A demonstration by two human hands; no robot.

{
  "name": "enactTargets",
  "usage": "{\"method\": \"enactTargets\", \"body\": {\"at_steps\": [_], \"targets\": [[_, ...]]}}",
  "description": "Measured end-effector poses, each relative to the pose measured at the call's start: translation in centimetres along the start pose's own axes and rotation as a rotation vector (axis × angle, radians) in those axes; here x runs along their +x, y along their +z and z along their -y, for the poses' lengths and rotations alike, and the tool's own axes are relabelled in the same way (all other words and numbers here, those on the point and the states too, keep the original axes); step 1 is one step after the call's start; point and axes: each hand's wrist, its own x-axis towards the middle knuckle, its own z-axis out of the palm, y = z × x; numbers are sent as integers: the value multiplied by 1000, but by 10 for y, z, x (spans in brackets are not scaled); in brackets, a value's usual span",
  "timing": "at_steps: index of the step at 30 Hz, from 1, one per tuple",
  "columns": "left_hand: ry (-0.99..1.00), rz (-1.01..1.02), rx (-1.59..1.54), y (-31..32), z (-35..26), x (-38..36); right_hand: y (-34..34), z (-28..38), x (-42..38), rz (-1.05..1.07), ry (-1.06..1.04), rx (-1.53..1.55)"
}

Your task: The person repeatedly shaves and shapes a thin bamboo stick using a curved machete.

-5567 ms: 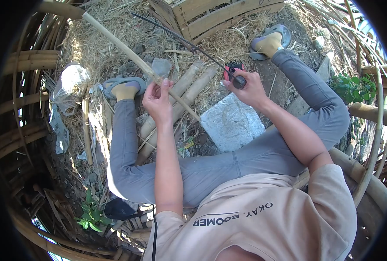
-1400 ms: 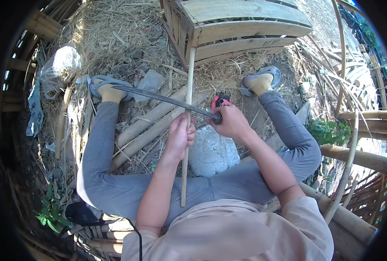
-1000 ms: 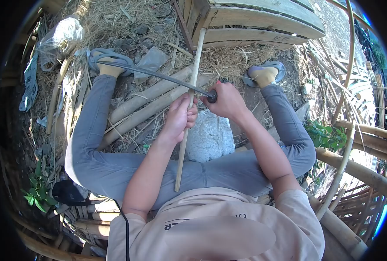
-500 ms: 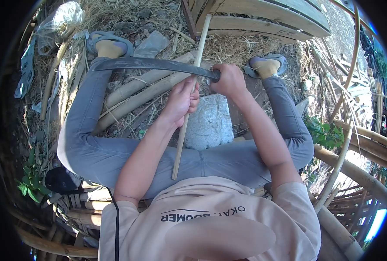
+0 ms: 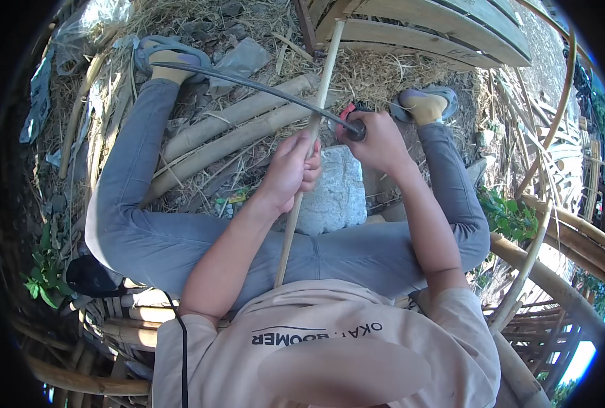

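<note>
Left hand (image 5: 292, 166) was clamped on the bamboo stick (image 5: 301, 175), right hand (image 5: 377, 139) clamped on the machete handle (image 5: 355, 129); hands close, not touching. Landmark: grey stone block (image 5: 336, 194) between the person's legs.

Stick ran from over the lap, past the block's left edge, up to the wooden crate (image 5: 418, 34) beyond the block. Left-hand grip sat just left of the block's top corner.

Machete blade (image 5: 241, 80) crossed the stick just above the left hand, beyond the block, tip pointing far left toward the left foot (image 5: 163, 58).

Versus half a second earlier: blade showed edge-on and thin rather than broad face up; handle end plus a red object (image 5: 346, 112) beside it were now exposed. Right hand sat slightly nearer the block.

Two thick bamboo poles (image 5: 234, 129) lay on the ground left of the block, under the blade.
</note>
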Motion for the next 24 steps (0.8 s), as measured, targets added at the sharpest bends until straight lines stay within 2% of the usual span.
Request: {"method": "enactTargets", "body": {"at_steps": [5, 8, 13, 17, 24], "targets": [[39, 53, -22, 8, -3, -14, -9, 23, -16, -49, 19, 100], [73, 102, -7, 19, -5, -26, -19, 28, -28, -86, -15, 194], [98, 165, 44, 32, -6, -37, -21, 38, -42, -143, -139, 151], [159, 85, 173, 36, 0, -42, -15, 34, -41, -251, -149, 0], [221, 6, 284, 50, -3, -51, -18, 33, -40, -231, -139, -12]]}}
